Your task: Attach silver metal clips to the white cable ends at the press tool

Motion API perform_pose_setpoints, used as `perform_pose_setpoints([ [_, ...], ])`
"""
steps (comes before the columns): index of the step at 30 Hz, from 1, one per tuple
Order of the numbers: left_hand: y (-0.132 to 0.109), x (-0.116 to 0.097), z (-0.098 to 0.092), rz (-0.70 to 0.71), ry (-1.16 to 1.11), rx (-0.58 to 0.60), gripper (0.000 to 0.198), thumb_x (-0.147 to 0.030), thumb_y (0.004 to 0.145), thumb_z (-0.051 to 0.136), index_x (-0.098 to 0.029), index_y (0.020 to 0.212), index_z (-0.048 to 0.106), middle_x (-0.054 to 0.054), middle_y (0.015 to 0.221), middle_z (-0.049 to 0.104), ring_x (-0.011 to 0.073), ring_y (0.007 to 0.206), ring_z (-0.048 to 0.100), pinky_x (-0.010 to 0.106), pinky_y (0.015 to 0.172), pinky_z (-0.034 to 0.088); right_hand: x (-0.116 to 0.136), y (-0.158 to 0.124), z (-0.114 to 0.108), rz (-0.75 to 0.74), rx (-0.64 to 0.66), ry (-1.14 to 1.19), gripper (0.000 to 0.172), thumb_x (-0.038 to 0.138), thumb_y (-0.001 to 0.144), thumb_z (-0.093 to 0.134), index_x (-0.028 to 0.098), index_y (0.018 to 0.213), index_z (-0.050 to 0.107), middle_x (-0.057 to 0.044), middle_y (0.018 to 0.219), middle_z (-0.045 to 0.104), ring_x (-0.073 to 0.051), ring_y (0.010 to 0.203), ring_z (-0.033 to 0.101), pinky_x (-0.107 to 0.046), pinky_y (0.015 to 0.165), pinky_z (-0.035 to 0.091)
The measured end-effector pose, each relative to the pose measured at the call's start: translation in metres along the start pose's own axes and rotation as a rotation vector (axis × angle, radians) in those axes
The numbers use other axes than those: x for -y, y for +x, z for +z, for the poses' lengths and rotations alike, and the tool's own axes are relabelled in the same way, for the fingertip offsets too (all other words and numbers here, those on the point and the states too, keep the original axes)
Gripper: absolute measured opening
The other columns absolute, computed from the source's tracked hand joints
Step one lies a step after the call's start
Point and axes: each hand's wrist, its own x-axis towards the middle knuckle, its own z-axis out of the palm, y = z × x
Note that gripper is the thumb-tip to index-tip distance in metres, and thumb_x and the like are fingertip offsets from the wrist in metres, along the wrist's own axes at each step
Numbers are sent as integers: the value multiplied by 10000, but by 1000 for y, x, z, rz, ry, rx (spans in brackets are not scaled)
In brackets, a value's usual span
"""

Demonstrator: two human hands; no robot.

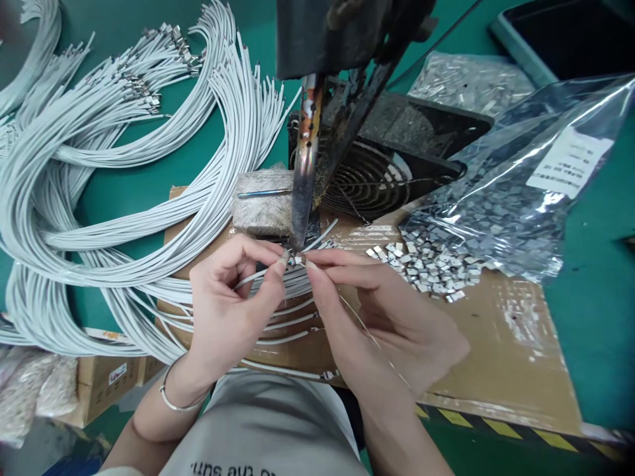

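My left hand (233,304) pinches a white wire (258,274) between thumb and forefinger, its end held under the tip of a fixed soldering iron (303,178). My right hand (381,317) pinches a small metal terminal (297,260) at the same spot, and a thin strand of solder wire (367,334) runs back across its palm. Both hands meet fingertip to fingertip just below the iron tip.
A large bundle of white wires (99,165) fans over the green table at left. A black fan (377,172) sits behind the iron. A clear bag (520,198) spills small metal terminals (426,261) onto cardboard (506,344). A metal block (262,198) lies by the iron.
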Motion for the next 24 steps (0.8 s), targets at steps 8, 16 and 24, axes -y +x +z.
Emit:
perform_pose_setpoints([
  [8, -13, 2, 1, -45, -37, 39, 133, -69, 813, 745, -168, 735, 705, 10, 837, 800, 30, 481, 307, 195, 432, 230, -6, 8, -26, 151, -408, 130, 188, 239, 949, 722, 202, 764, 730, 49, 619, 640, -104, 505, 582, -265, 501, 481],
  [16, -34, 4, -1, -47, -31, 113, 113, -86, 836, 746, -174, 774, 715, 18, 816, 793, 44, 481, 347, 203, 424, 263, -41, -1, -96, 297, -564, -100, 610, 673, 950, 481, 178, 748, 775, -61, 605, 689, -204, 488, 621, -370, 471, 492],
  [24, -55, 32, -15, 336, 165, 281, 173, -78, 927, 743, -206, 1020, 812, 52, 919, 837, 177, 826, 728, 327, 773, 568, -44, -15, -91, 214, -443, -286, 617, 699, 1020, 437, 177, 910, 746, -22, 683, 701, -191, 578, 660, -366, 566, 516],
])
